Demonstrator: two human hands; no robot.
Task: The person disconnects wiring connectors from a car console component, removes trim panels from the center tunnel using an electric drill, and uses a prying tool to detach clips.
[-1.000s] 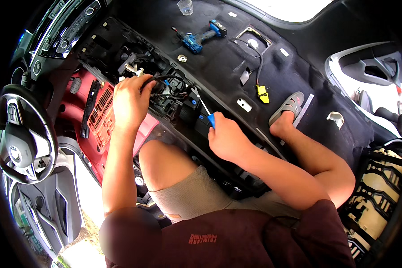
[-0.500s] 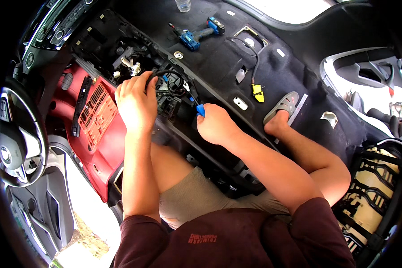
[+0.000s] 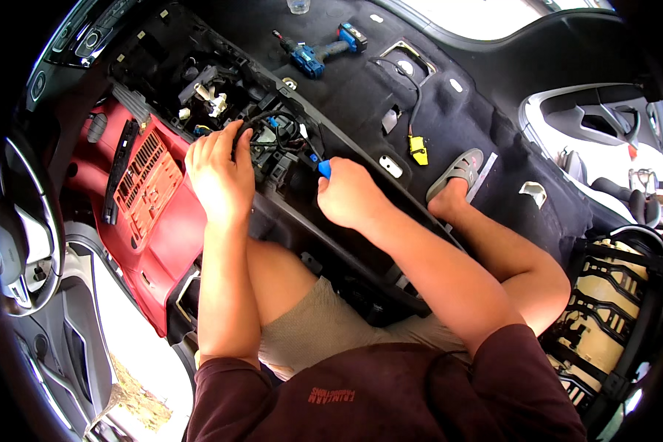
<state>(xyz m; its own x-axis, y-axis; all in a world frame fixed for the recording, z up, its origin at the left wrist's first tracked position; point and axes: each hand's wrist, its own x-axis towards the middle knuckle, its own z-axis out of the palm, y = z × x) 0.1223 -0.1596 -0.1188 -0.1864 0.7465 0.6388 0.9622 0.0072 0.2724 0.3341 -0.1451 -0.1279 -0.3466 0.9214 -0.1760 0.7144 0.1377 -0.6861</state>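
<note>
My left hand is at the left side of the opened centre console, thumb and fingers closed on a black cable. This cable loops over the exposed wiring toward the right. In my right hand, a fist, is a blue-handled tool that looks like a screwdriver. Only a bit of its handle shows at the thumb side, pointing at the wiring; its tip cannot be made out. A small white connector and blue clips lie among the wires between my hands.
A blue cordless drill lies on the black carpet beyond the console. Near it are a yellow connector on a cable and a clear cup. An orange slotted panel lies on the red floor mat, beside the steering wheel.
The whole view has shifted slightly, with the surroundings sliding up and left. Both hands keep their grips and stay at nearly the same places on the console.
</note>
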